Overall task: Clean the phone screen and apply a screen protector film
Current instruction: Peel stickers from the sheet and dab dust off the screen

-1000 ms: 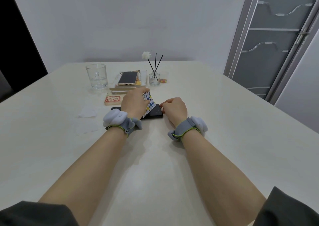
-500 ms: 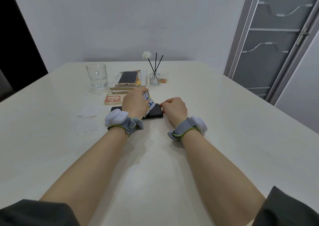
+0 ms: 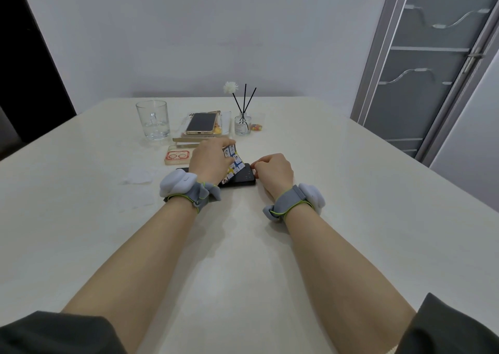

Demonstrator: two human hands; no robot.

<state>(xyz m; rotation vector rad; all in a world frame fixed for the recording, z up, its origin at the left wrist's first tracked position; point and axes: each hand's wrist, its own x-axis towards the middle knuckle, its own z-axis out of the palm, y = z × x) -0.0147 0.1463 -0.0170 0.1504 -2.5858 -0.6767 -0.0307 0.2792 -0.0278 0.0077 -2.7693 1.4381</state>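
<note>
Your left hand [image 3: 209,160] pinches the printed film [image 3: 235,163], hiding half the phone [image 3: 244,177]. Your right hand [image 3: 274,168] curls its fingers at the phone's end; hold unclear.

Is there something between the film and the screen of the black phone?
Nothing visible. The left hand holds the film lifted over the phone, whose showing part is bare. The part behind the hand is hidden.

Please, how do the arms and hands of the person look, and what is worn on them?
Both forearms are bare; dark grey sleeves end near the elbows. The left hand and right hand wear no gloves. Each wrist carries a grey strap edged with a yellow-green cord, with a pale padded lump attached.
</note>
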